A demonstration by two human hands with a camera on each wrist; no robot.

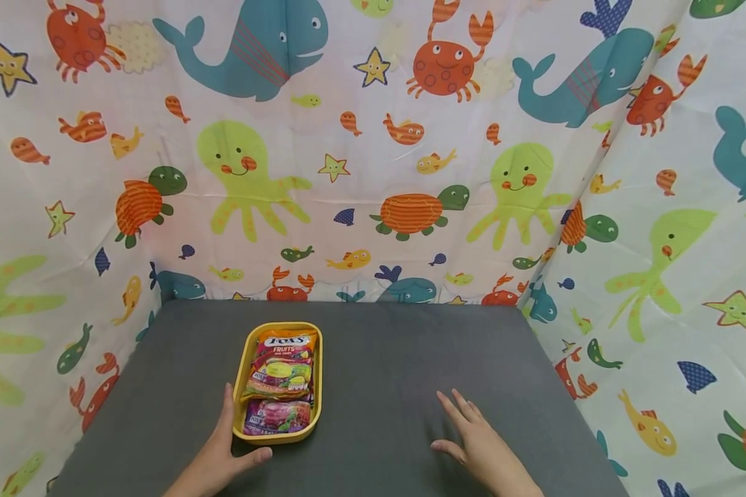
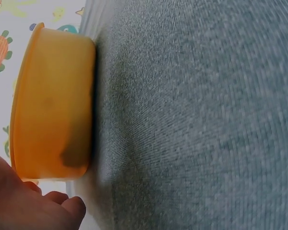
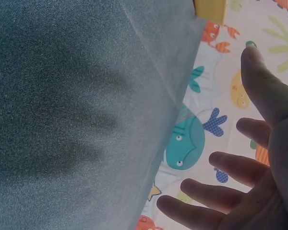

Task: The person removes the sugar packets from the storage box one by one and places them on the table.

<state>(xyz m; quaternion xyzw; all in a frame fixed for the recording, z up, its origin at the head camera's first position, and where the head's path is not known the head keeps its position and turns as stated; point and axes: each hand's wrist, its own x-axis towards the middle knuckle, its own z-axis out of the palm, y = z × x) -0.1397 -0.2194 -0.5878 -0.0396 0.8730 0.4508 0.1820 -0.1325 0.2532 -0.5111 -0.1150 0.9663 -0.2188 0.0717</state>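
Observation:
A yellow oval-cornered tub [image 1: 318, 386] stands on the dark table, left of centre in the head view. Inside lie several shiny candy packets [image 1: 280, 373]; the top one reads FOX'S FRUITS. My left hand [image 1: 224, 452] is at the tub's near left corner, fingers extended along its left side and thumb spread in front. Whether it touches the tub I cannot tell. The left wrist view shows the tub's smooth outer wall [image 2: 57, 100] close to the fingers. Over the table to the right, my right hand [image 1: 479, 442] is spread and holds nothing.
A dark grey cloth covers the table [image 1: 398, 373]. Behind it and at both sides hangs a white curtain [image 1: 360, 103] printed with whales, crabs, octopuses and turtles. The tub's edge [image 3: 210, 9] shows at the top of the right wrist view.

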